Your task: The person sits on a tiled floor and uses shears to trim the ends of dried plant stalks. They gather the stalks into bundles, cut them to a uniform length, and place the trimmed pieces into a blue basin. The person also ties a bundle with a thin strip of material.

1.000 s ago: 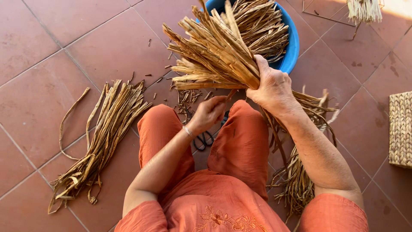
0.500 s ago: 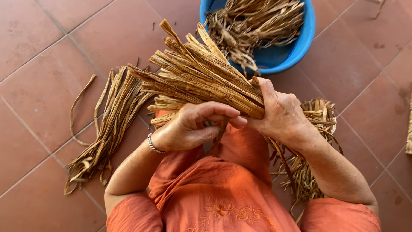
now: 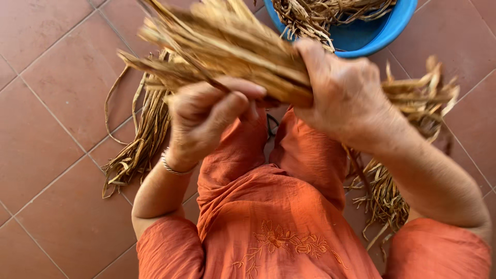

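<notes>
A thick bundle of dried tan leaf strips (image 3: 222, 46) is held up in front of my chest, fanning out to the upper left. My right hand (image 3: 343, 93) is clamped around the bundle's near end. My left hand (image 3: 206, 116), with a thin bracelet at the wrist, pinches a single strip at the bundle's underside with fingers curled. I wear orange clothes and sit over a red tile floor.
A blue plastic basin (image 3: 369, 31) with tangled dried strips stands at the top right. A loose pile of long strips (image 3: 142, 139) lies on the tiles at the left. More strips (image 3: 408, 155) spread out on the floor at the right, under my forearm.
My left hand came up from my lap to the bundle and closed on a strip. The bundle and both hands now sit closer to the camera.
</notes>
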